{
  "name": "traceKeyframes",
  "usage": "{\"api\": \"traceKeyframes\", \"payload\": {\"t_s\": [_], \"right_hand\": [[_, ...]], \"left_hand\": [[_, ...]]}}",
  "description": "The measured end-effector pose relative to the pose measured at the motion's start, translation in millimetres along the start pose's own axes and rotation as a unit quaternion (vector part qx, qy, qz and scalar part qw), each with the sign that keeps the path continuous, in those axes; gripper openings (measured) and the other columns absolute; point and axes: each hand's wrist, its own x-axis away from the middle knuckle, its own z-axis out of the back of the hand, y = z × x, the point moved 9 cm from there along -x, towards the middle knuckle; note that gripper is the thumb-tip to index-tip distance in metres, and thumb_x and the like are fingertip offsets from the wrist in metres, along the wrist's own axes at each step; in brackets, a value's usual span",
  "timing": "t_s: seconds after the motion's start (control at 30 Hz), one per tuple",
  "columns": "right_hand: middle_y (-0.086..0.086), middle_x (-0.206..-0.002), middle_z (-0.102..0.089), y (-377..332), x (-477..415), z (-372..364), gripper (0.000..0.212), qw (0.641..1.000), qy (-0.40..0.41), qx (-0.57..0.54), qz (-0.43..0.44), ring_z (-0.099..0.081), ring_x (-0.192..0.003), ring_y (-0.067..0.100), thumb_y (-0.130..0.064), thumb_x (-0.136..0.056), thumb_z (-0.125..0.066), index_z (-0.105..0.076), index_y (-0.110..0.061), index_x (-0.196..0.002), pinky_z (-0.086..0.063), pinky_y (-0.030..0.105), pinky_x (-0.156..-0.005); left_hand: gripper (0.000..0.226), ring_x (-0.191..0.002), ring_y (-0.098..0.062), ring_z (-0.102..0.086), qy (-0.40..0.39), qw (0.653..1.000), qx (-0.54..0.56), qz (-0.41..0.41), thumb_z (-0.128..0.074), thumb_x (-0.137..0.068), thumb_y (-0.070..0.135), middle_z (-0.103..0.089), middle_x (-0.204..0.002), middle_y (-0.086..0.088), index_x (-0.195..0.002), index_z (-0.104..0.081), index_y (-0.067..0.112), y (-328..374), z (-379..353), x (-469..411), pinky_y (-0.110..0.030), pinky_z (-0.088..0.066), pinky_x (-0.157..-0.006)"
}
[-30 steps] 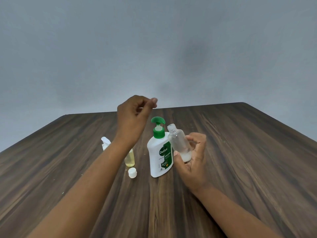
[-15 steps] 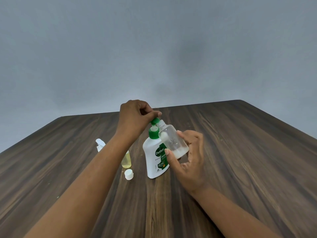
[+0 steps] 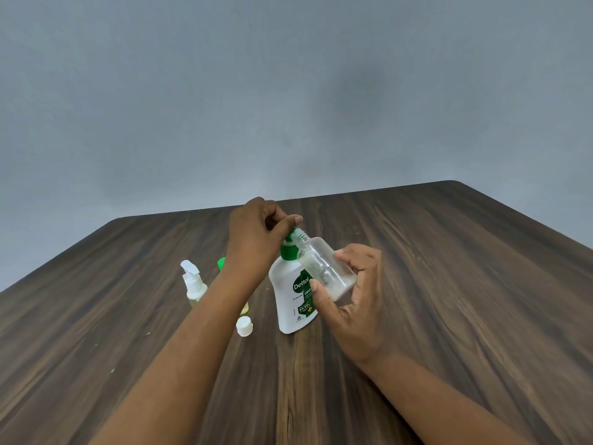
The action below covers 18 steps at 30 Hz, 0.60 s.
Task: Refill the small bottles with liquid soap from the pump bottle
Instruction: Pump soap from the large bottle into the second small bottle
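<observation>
Partly hidden: pump head [image 3: 290, 239] under left hand [image 3: 256, 242].

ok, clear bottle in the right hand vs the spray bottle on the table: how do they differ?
The clear bottle is held tilted in the right hand, neck at the pump nozzle; the spray bottle stands upright on the table, untouched. The clear bottle is uncapped; the spray bottle keeps its white spray head. The clear bottle holds only whitish residue; the spray bottle's liquid looks yellowish. Both are small and see-through.
</observation>
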Motion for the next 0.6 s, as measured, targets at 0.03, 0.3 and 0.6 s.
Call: {"api": "traceKeyframes", "payload": {"t_s": [0.03,0.3,0.6], "right_hand": [[0.002,-0.111,-0.04,-0.5,-0.3,-0.4,0.041,1.0,0.0,-0.002,0.002,-0.043,-0.105,-0.003,-0.028,-0.081,-0.064,-0.044,-0.012,-0.113,-0.041,0.008,-0.084],[0.004,-0.113,-0.04,-0.4,-2.6,1.1,0.041,1.0,0.006,-0.012,0.01,-0.042,-0.109,-0.003,-0.025,-0.082,-0.065,-0.045,-0.012,-0.115,-0.04,0.007,-0.086],[0.002,-0.114,-0.038,0.6,-0.3,-1.1,0.039,1.0,-0.002,-0.019,0.015,-0.042,-0.109,-0.004,-0.023,-0.084,-0.062,-0.044,-0.014,-0.116,-0.042,0.006,-0.082]], "left_hand": [[0.025,-0.053,-0.001,-0.048,0.004,1.0,0.007,0.0,-0.074,-0.077,0.024,-0.053,-0.06,0.007,-0.057,-0.061,0.018,0.8,2.6,-1.6,-0.007,-0.034,-0.051],[0.025,-0.059,-0.019,-0.057,-0.06,0.998,0.009,0.004,-0.076,-0.075,0.022,-0.066,-0.066,-0.008,-0.056,-0.062,0.013,10.5,-1.3,-16.0,-0.026,-0.045,-0.057],[0.028,-0.047,0.001,-0.046,-0.054,0.998,0.006,-0.013,-0.074,-0.077,0.021,-0.056,-0.056,0.006,-0.054,-0.058,0.019,6.8,-3.2,-13.0,-0.008,-0.035,-0.047]]}}
